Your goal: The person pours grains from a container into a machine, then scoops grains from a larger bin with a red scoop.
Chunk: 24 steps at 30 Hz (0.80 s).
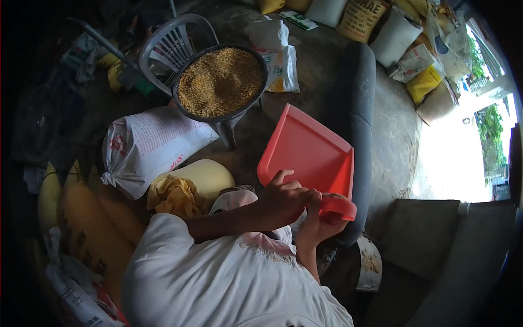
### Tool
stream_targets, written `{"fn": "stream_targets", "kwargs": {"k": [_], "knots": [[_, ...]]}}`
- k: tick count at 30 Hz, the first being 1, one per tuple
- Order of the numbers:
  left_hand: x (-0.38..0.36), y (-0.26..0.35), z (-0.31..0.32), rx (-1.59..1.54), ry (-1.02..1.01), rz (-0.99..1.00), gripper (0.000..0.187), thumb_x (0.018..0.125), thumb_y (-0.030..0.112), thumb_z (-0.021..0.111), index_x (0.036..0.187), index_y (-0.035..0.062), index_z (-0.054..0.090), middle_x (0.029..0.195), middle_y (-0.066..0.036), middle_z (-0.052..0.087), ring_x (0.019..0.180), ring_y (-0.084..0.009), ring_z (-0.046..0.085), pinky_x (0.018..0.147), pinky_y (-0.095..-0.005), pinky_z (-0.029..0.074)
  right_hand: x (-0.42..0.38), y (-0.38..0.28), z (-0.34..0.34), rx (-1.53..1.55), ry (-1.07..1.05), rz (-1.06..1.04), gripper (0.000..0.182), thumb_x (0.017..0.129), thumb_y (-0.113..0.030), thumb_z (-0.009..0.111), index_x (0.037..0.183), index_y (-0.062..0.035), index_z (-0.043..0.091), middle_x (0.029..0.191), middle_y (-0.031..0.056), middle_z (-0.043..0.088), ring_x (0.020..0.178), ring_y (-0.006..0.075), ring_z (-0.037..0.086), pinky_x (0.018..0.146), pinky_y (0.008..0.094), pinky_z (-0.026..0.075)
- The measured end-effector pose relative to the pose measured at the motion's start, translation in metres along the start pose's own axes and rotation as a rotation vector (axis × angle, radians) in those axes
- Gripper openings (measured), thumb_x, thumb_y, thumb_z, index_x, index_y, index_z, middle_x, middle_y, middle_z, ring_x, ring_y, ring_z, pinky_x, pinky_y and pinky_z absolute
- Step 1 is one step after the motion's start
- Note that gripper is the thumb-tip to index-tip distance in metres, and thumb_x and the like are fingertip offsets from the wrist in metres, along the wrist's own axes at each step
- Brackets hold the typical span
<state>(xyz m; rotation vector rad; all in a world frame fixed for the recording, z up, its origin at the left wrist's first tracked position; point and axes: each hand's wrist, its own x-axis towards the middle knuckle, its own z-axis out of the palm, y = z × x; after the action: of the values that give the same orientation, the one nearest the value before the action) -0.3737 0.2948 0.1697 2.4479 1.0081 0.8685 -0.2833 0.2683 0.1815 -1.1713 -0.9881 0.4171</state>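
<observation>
A red plastic dustpan is tilted in front of me, its wide open end pointing up and away. My right hand is wrapped around its looped handle. Over the handle's base, my left hand has its fingertips pinched together against my right thumb, with one finger lifted. Whatever lies in that pinch, if anything, is hidden. The pan's visible inner face looks bare. Beyond it, a dark round basin full of yellow grain rests on a grey plastic chair or stool.
A white printed sack lies left of the basin, near a yellowish container. Orange sacks stand at lower left. A long grey padded piece runs along the right. More sacks line the back. A metal scoop-like piece holds grain.
</observation>
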Motion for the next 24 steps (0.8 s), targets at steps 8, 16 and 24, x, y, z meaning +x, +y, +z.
{"fn": "stream_targets", "kwargs": {"k": [8,16,24], "knots": [[-0.005,-0.076,-0.055,0.273,0.222,-0.18,0.034,0.068,0.022,0.056,0.096,0.0064,0.047,0.096,-0.002,0.05,0.091,-0.0152,0.048,0.092,-0.0501,0.017,0.027,0.017,0.114,0.142,-0.266,0.083,0.031,0.068,0.002,0.06,0.091,-0.002,0.039,0.077,0.0048,0.048,0.067,0.0099,0.048,0.063,0.0218,0.04],[0.012,-0.15,-0.071,0.45,0.272,-0.354,0.039,0.073,0.018,0.048,0.109,0.0052,0.042,0.111,-0.004,0.045,0.11,-0.0201,0.034,0.094,-0.0545,0.007,0.056,0.058,0.198,0.315,-0.502,0.201,0.026,0.072,0.004,0.054,0.09,-0.0032,0.037,0.079,0.0043,0.048,0.069,0.0088,0.049,0.062,0.02,0.039],[0.088,-0.233,-0.042,0.617,0.451,-0.911,0.058,0.073,0.023,0.047,0.12,-0.0024,0.025,0.127,-0.021,0.022,0.117,-0.0359,0.021,0.091,-0.0555,0.008,0.125,0.124,0.289,0.454,-0.73,0.353,0.032,0.072,0.004,0.054,0.098,-0.0025,0.036,0.089,0.0069,0.047,0.08,0.0127,0.047,0.071,0.0219,0.037]]}}
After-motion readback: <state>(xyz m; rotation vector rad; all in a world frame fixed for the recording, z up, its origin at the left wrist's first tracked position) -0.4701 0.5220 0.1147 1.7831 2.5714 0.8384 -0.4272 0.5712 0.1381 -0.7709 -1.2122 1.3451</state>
